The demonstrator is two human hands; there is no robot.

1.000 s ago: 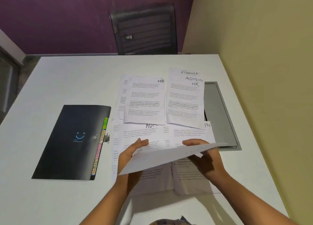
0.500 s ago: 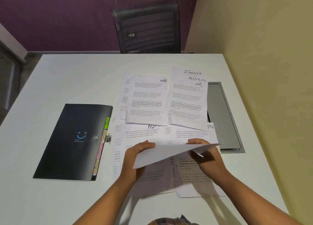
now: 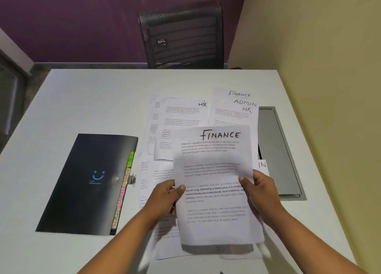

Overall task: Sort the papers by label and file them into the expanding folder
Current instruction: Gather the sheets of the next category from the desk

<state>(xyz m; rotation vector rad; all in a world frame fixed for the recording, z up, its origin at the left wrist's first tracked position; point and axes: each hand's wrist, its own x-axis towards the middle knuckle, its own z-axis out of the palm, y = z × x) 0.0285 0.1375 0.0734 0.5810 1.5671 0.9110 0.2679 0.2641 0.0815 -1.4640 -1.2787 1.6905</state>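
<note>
- A sheet headed FINANCE [image 3: 214, 183] was held above the spread papers, its printed face turned up toward the camera.
- The sheet was gripped at both side edges. The left hand [image 3: 165, 199] was closed on the left edge with the thumb on the front. The right hand [image 3: 261, 189] was closed on the right edge in the same grip.
- The sheet's long axis ran away from the person, with the heading at the far end.
- The black folder [image 3: 88, 183] lay shut and flat on the surface [image 3: 92, 100], to the left of the held sheet and apart from it.
- The folder's tabbed edge [image 3: 121, 193] was turned toward the papers, and its long axis lay roughly along the sheet's, slightly slanted.
- Tabs marked HR, ADMIN, FINANCE and SPORTS could be read along that edge. The pink FINANCE tab [image 3: 120, 200] lay near the left hand.
- The left hand was judged the nearer one to the folder, so a leftward carry was called for, and the folder had not yet been opened.
- Other sheets, one marked HR [image 3: 181, 125], were left lying on the surface beyond and under the held sheet.
</note>
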